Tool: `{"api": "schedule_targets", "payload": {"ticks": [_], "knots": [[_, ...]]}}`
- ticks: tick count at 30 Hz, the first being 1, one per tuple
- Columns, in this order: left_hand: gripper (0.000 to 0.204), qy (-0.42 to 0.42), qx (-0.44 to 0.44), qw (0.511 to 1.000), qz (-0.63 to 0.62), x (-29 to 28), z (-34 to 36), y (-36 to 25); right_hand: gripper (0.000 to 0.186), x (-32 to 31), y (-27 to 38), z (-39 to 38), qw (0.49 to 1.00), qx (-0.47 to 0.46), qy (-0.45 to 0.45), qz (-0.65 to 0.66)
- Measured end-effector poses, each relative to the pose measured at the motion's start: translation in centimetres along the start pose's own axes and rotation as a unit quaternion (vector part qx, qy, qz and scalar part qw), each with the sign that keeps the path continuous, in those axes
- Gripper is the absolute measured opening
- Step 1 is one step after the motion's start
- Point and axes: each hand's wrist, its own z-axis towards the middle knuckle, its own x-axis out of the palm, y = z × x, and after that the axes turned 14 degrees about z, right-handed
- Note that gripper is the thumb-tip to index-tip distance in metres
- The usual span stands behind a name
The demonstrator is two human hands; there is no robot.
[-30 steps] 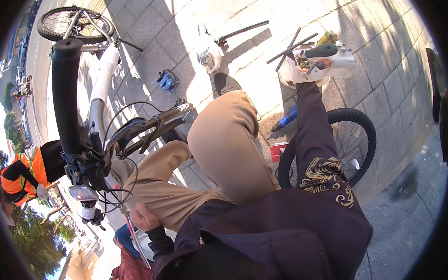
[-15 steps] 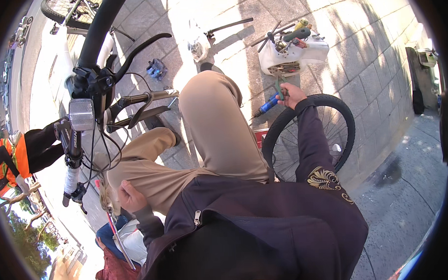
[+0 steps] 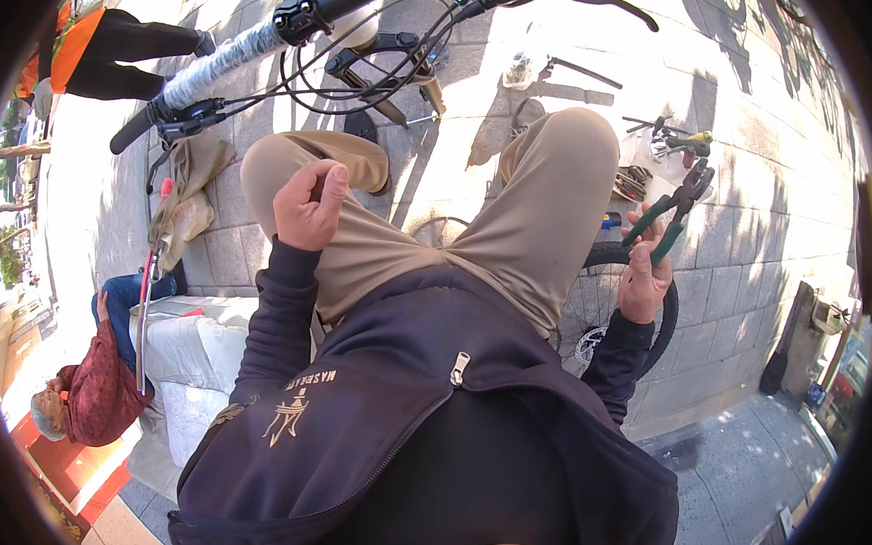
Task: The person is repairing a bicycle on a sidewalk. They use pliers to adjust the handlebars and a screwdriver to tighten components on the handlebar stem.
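My right hand is closed round the green handles of a pair of pliers, whose dark jaws point up and away. Over my left thigh my left hand is curled closed with the thumb up. Whether anything is inside that fist is hidden. Beyond it, a bicycle handlebar crosses the top of the view, one side wrapped in clear plastic, with black cables looping below. The fork stands behind the cables. A bicycle wheel lies on the paving by my right forearm.
A white container holding tools stands on the paving to the right, with a blue-and-black tool nearby. Farther off lies a black bar. A seated person is at the left, another in an orange vest at the upper left.
My right hand has lifted the pliers from beside the tool container and brought them closer. My left hand has risen above my thigh. The view has swung to the left.
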Motion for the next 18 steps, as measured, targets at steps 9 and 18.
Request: {"api": "schedule_targets", "payload": {"ticks": [9,18], "knots": [[0.062,0.119,-0.077,0.984,0.107,2.5,7.9,4.5,0.030,12.1,2.2,8.1,0.964,0.163,0.064,0.199],[0.064,0.065,0.099,0.972,0.203,3.8,17.5,7.8,0.025,18.2,-8.3,5.3,0.893,0.389,-0.039,0.222]]}}
